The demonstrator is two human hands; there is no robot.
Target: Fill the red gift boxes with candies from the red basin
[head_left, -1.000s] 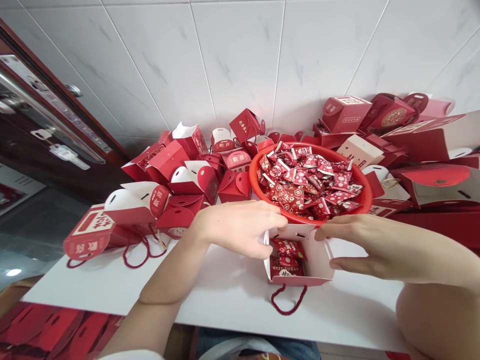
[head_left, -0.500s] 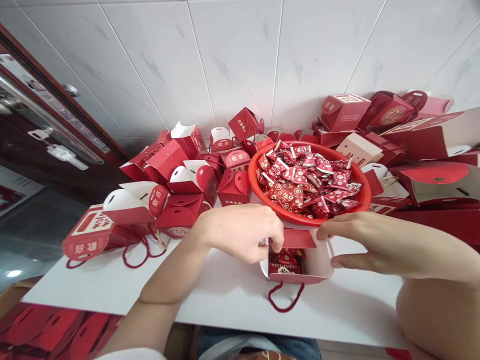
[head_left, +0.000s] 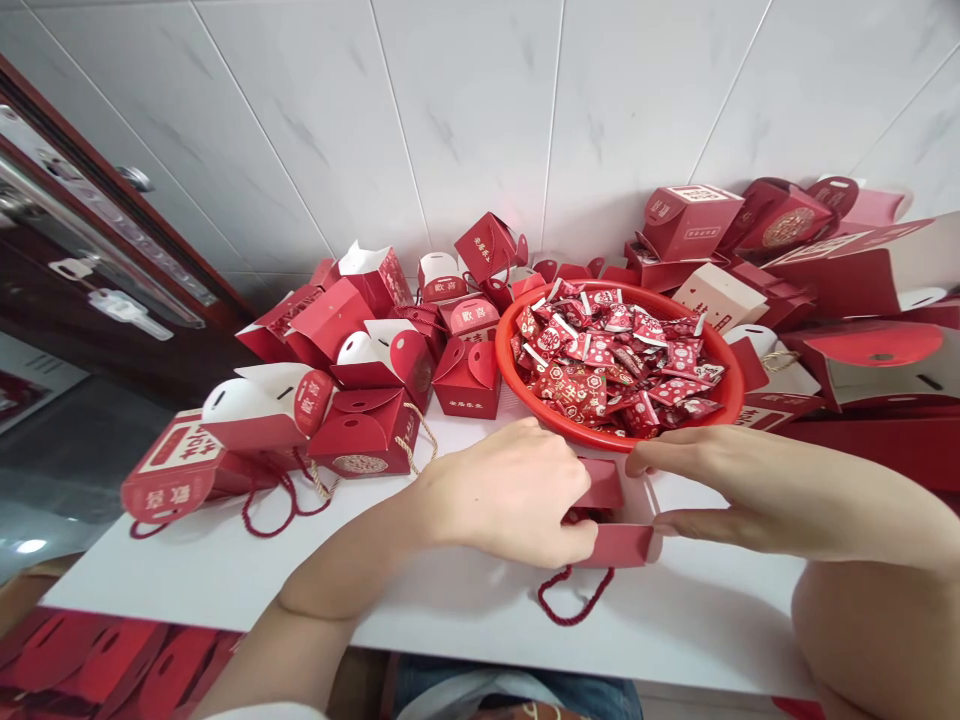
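Observation:
A small red candy box (head_left: 619,545) with a dark red cord handle (head_left: 576,605) sits before me near the table's front edge. Its top is partly open, and its contents are mostly hidden by my left hand. My left hand (head_left: 514,495) curls over the box's left side, thumb along the front wall and fingers out of sight. At the opposite end my right hand (head_left: 720,490) grips the right side between thumb and fingers. Just behind the box stands a round red basin (head_left: 733,375) heaped with red wrapped candies (head_left: 600,365).
Several red gift boxes (head_left: 367,435) crowd the white table (head_left: 442,610) on the left. More boxes (head_left: 694,225) are stacked at the right against the tiled wall (head_left: 465,120). A dark door with keys (head_left: 127,310) is at far left. Red boxes (head_left: 97,660) lie below the table's left edge.
My left hand has moved right and down, over the box's left end. The box's walls have drawn inward, covering the candy packets inside. My right hand stays at the right side.

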